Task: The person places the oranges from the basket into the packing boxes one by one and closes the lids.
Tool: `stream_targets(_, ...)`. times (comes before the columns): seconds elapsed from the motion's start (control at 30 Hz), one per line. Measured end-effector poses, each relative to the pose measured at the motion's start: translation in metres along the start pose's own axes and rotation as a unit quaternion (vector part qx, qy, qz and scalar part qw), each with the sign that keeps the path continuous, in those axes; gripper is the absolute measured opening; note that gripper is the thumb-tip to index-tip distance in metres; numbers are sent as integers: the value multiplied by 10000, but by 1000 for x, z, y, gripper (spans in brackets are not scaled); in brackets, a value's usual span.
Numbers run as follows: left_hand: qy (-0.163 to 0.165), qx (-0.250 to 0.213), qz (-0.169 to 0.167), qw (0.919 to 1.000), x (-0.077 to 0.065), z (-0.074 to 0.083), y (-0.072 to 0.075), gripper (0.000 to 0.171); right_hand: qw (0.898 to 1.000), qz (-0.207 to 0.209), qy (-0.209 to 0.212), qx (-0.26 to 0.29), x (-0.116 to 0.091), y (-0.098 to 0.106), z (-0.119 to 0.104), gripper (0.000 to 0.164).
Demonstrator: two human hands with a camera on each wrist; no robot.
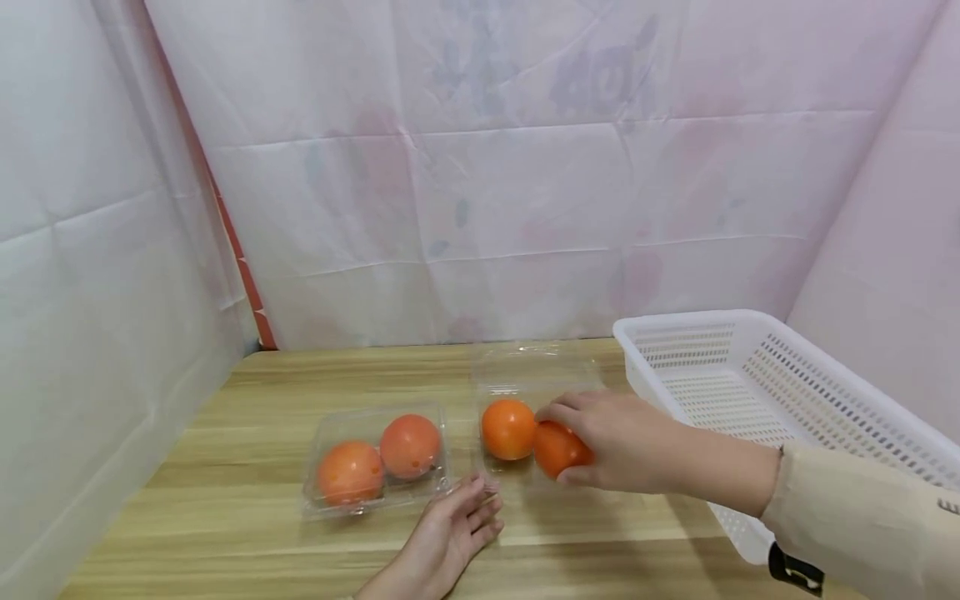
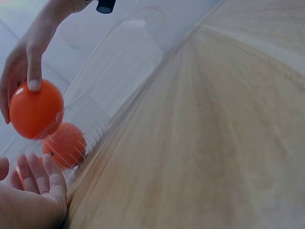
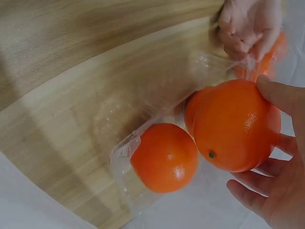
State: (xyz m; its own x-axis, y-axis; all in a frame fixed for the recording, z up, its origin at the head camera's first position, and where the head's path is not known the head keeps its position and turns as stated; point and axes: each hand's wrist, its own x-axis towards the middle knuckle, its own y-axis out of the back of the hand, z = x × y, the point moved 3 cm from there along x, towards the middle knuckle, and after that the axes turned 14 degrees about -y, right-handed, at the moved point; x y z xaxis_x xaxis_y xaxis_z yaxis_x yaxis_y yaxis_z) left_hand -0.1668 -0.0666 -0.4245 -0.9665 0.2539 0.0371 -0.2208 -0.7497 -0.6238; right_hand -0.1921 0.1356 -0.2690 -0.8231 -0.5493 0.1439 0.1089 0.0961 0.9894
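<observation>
My right hand [image 1: 618,437] grips a shiny orange [image 3: 236,126] with a small green stem mark, thumb on one side and fingers on the other. It is held over an open clear plastic clamshell box [image 1: 525,367], whose lid is folded back. Inside that box sits another orange [image 1: 508,429], and in the right wrist view one more orange [image 3: 191,112] shows partly behind the held one. My left hand [image 1: 450,533] lies palm partly up with loose fingers, near the front of the box, holding nothing. Left of it stands a closed clear clamshell [image 1: 375,497] with two oranges [image 1: 350,473].
A large white slotted plastic basket [image 1: 652,375] stands at the right, partly behind my right forearm. Pale printed cloth [image 1: 525,192] hangs at the back and sides of the wooden table [image 1: 225,467]. A black strap [image 1: 795,571] shows below the right sleeve.
</observation>
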Motion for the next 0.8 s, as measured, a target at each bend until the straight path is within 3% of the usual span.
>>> stream_targets(0.47, 69, -10, 46, 10000, -6, 2, 6, 14, 9985, -432, 164, -277, 11, -17, -9, 59)
stream_targets(0.8, 72, -26, 55, 10000, -4, -5, -1, 17, 9979, -524, 113, -368, 6, -17, -2, 61)
